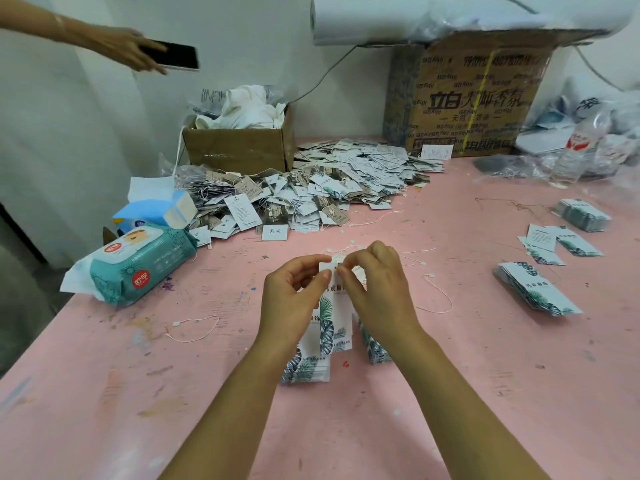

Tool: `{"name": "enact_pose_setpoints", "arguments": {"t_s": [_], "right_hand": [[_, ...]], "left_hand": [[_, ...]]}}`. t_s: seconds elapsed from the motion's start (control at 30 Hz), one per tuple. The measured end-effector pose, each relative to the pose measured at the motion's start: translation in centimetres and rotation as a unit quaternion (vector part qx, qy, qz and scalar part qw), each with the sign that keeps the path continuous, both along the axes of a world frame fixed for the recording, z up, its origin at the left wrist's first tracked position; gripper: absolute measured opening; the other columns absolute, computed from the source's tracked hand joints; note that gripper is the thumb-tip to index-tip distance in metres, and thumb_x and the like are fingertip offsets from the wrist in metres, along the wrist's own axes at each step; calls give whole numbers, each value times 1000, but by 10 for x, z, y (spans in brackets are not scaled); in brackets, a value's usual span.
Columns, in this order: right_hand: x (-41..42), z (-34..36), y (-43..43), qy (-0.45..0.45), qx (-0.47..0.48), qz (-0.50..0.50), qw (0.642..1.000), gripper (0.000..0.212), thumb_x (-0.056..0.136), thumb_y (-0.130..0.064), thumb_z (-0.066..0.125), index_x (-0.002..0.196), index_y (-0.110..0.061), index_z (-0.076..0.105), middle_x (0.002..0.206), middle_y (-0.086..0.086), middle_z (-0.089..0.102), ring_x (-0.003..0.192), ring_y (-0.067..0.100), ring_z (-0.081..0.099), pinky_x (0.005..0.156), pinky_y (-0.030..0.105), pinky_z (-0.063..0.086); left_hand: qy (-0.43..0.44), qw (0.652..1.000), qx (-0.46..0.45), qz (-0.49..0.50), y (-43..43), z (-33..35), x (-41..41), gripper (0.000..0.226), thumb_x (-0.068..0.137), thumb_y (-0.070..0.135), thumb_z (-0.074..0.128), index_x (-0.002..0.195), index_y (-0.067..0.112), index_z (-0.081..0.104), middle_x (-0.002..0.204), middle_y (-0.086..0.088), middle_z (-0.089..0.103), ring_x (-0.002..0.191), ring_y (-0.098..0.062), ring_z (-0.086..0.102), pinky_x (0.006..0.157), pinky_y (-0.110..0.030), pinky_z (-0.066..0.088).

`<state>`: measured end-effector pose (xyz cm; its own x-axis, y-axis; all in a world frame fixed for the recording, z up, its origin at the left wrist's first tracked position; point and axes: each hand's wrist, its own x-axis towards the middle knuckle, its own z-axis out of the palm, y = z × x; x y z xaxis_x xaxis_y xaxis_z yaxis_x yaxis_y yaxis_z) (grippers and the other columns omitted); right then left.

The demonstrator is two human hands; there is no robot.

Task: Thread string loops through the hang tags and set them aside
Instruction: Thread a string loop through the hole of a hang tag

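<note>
Fingers [320,280] of your left hand [294,299] pinch the tag [334,306] by its top corner and hold it upright, just above the worktop [450,375]. Your right hand [377,289] meets it at the top edge, thumb and forefinger pressed together on the end of a string [341,251], as far as the head view shows; the hole itself is too small to see. You look to be mid-thread on this tag: string at the hole, loop not yet pulled through.

A big pile [311,188] of tags with strings lies at the back, so much of the job looks done. Plenty is left: a stack [304,370] sits under your wrists, and more stacks [540,289] lie well apart to your right, none showing strings. Loose loops [197,328] lie on the worktop near you.

At the top left another person's hand [117,46] holds a phone [173,56], well away from your work.
</note>
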<state>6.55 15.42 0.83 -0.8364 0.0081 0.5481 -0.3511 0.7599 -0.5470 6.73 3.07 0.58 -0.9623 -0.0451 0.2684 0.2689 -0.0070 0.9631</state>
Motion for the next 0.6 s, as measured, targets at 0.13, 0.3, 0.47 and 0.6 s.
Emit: {"name": "enact_pose_setpoints", "arguments": {"t_s": [0.13, 0.3, 0.47, 0.6], "right_hand": [[2, -1, -3, 4, -25, 22, 999, 9, 87, -12, 62, 88, -3, 64, 83, 0, 43, 86, 16, 38, 68, 20, 24], [2, -2, -1, 19, -56, 6, 998, 8, 86, -10, 62, 89, -3, 65, 85, 7, 51, 87, 18, 42, 69, 20, 26], [4, -4, -2, 14, -52, 8, 999, 8, 87, -9, 62, 89, -2, 65, 85, 9, 51, 89, 24, 46, 70, 21, 27], [4, -5, -3, 14, -50, 12, 999, 8, 86, -9, 62, 88, -2, 65, 83, 7, 49, 88, 23, 44, 69, 20, 25]], "left_hand": [[2, 1000, 3, 1, 0, 0, 0, 27, 85, -1, 61, 86, 24, 69, 58, 18, 57, 55, 3, 52, 49, -14, 42], [0, 1000, 7, -10, -1, 0, 2, 25, 86, 0, 61, 88, 24, 70, 59, 16, 60, 54, 2, 51, 49, -14, 42], [-6, 1000, 17, -8, -1, -1, 3, 26, 85, 0, 62, 87, 25, 70, 58, 14, 59, 51, 1, 48, 48, -15, 41], [-10, 1000, 20, -21, -1, -3, 3, 25, 85, 1, 63, 87, 25, 70, 65, 14, 63, 60, 1, 54, 50, -17, 44]]}}
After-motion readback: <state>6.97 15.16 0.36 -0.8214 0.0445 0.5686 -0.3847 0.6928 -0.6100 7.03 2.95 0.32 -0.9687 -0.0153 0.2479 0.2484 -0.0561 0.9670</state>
